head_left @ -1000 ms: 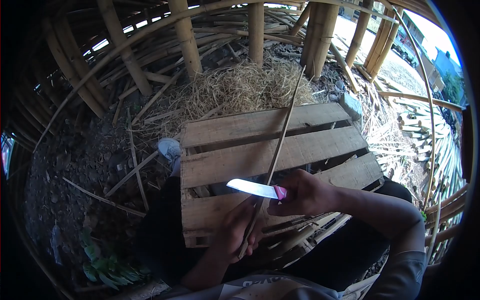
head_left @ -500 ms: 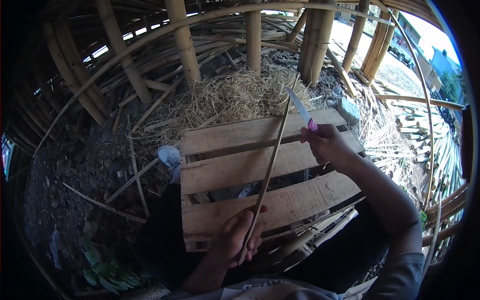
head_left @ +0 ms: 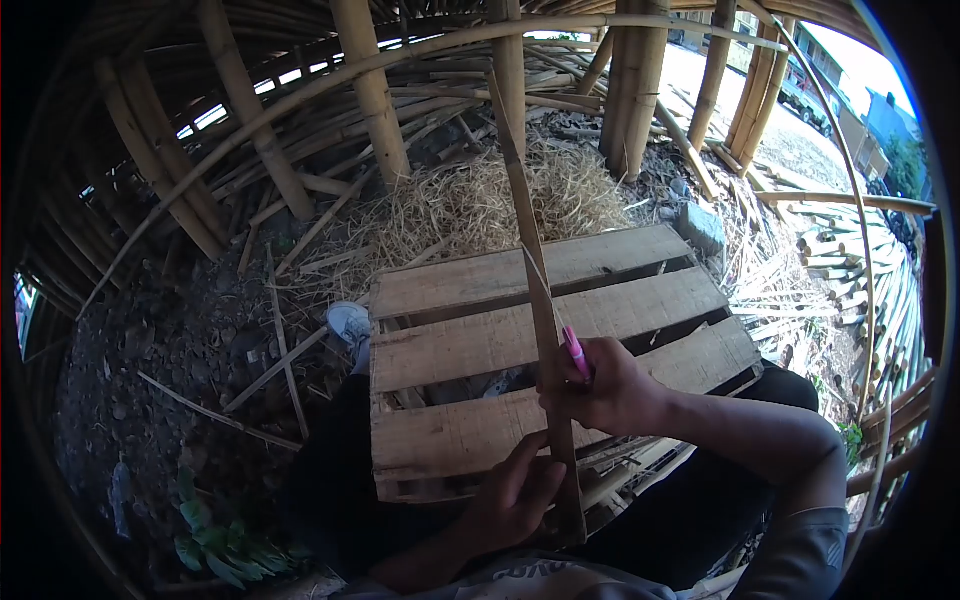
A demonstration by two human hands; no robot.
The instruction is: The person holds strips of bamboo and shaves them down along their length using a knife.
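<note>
A long flat bamboo strip (head_left: 528, 215) stands steeply over the slatted wooden crate (head_left: 450, 345). My right hand (head_left: 610, 385) is closed round the pink handle of a knife (head_left: 575, 352), with its fingers against the strip's right side. The knife's blade shows only as a thin line across the strip, seen nearly edge-on. My left hand (head_left: 515, 500) is lower down, at the strip's left edge near its bottom end. Its fingers are bent and touch the strip; whether they grip it is unclear.
Behind the crate lies a heap of shavings (head_left: 480, 205) among upright bamboo posts (head_left: 370, 95). A grey block (head_left: 702, 228) sits past the crate's back right corner. Cut bamboo poles (head_left: 870, 290) are piled at the right. A shoe (head_left: 348, 322) shows left of the crate.
My right hand has come back down and toward me with the knife, to the strip. The strip has swung to the left at its top and now shows its broad face. My left hand has shifted right.
</note>
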